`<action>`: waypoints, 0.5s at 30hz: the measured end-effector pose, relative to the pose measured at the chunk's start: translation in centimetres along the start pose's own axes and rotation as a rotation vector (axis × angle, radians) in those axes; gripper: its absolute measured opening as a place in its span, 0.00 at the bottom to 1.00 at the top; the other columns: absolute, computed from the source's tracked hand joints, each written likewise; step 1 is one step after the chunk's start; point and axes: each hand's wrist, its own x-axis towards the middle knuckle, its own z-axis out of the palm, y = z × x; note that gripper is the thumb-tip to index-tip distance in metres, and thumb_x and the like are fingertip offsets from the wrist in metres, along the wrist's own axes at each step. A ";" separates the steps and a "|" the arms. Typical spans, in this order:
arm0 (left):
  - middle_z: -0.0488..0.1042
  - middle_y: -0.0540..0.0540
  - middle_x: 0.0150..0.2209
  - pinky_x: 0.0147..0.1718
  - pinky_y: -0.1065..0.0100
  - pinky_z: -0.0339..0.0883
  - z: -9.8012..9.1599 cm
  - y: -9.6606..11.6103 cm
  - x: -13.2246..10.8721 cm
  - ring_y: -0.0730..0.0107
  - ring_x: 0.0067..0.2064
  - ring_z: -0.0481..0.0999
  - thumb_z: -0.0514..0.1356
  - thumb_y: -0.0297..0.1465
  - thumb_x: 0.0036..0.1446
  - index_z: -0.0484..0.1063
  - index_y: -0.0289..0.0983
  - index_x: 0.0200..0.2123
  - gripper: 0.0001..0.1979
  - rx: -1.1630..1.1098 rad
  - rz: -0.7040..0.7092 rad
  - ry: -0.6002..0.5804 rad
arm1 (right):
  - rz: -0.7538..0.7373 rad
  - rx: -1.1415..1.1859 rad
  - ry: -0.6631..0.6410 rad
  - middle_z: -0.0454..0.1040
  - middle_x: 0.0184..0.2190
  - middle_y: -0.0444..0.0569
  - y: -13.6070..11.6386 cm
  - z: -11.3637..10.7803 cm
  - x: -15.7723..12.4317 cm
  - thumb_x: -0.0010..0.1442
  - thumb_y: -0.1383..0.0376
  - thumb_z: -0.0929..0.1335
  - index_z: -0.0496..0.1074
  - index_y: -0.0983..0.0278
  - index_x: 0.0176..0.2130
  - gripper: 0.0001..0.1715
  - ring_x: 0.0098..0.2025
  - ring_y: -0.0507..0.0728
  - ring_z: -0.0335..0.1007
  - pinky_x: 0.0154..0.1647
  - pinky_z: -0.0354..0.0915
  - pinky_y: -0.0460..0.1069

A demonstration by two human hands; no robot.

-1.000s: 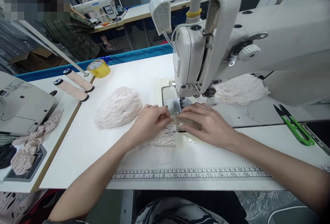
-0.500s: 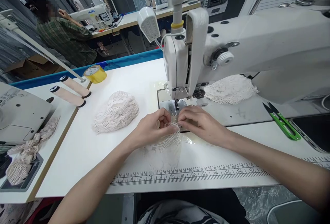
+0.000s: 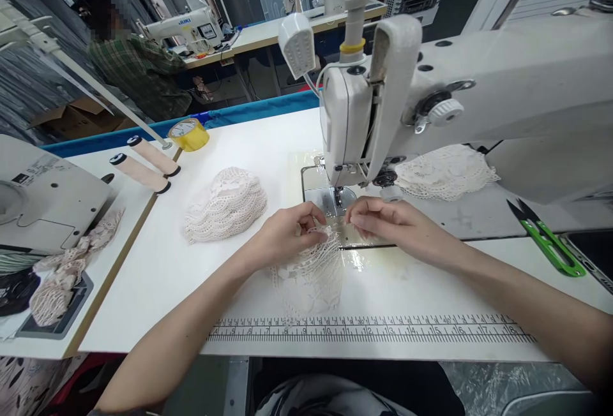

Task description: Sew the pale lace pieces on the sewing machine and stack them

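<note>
Just in front of the needle of a white sewing machine (image 3: 349,116), my left hand (image 3: 292,234) pinches the top edge of a cream lace piece (image 3: 311,282). The lace hangs toward me and lies flat on the white table. My right hand (image 3: 383,218) is to the right, over the metal needle plate (image 3: 330,200), apart from the lace. Its fingers are curled together at the tips; whether something thin is between them I cannot make out. A pile of cream lace (image 3: 227,205) lies left of my left hand, and another lace stack (image 3: 445,172) rests behind the machine head.
Green-handled thread snips (image 3: 550,240) and a dark phone-like device (image 3: 594,253) lie at the right. Thread cones (image 3: 141,173) and yellow tape (image 3: 190,135) stand at the left. A printed ruler (image 3: 364,330) runs along the front edge. A co-worker (image 3: 129,71) sits at another machine.
My right hand has moved right, away from the lace and my left hand. My left hand still pinches the lace. The whole view has shifted slightly.
</note>
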 end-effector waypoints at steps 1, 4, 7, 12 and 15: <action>0.69 0.57 0.25 0.24 0.73 0.55 -0.1 0.1 0.0 0.78 0.24 0.64 0.60 0.33 0.59 0.69 0.42 0.40 0.06 -0.015 0.001 -0.006 | 0.000 -0.134 0.063 0.71 0.24 0.44 0.2 0.0 -0.1 0.68 0.54 0.60 0.73 0.62 0.34 0.19 0.23 0.52 0.66 0.21 0.59 0.47; 0.70 0.55 0.25 0.25 0.72 0.56 -0.3 0.3 -0.2 0.77 0.26 0.64 0.58 0.33 0.60 0.69 0.40 0.41 0.07 -0.076 0.005 -0.023 | -0.033 -0.606 0.299 0.70 0.21 0.46 0.7 0.1 -0.4 0.66 0.58 0.61 0.75 0.63 0.33 0.19 0.18 0.51 0.59 0.17 0.46 0.48; 0.71 0.54 0.26 0.26 0.71 0.58 -0.2 0.5 -0.3 0.76 0.26 0.65 0.56 0.32 0.60 0.68 0.39 0.43 0.08 -0.134 -0.010 -0.041 | -0.074 -0.577 0.321 0.72 0.22 0.46 0.2 0.5 -0.6 0.66 0.61 0.60 0.77 0.63 0.40 0.18 0.17 0.51 0.60 0.18 0.48 0.48; 0.74 0.54 0.28 0.28 0.70 0.58 0.2 1.0 -0.4 0.75 0.28 0.66 0.54 0.28 0.59 0.67 0.40 0.45 0.10 -0.121 0.031 -0.012 | 0.141 0.195 -0.030 0.75 0.26 0.43 -1.2 2.1 -0.5 0.63 0.57 0.65 0.64 0.60 0.59 0.26 0.22 0.53 0.70 0.24 0.67 0.48; 0.76 0.53 0.32 0.31 0.70 0.60 0.0 0.8 -0.4 0.75 0.31 0.69 0.53 0.23 0.55 0.67 0.40 0.46 0.15 -0.089 0.057 -0.020 | 0.194 0.290 -0.025 0.77 0.30 0.46 -0.9 2.2 -0.3 0.60 0.60 0.67 0.71 0.62 0.50 0.18 0.27 0.54 0.73 0.30 0.71 0.51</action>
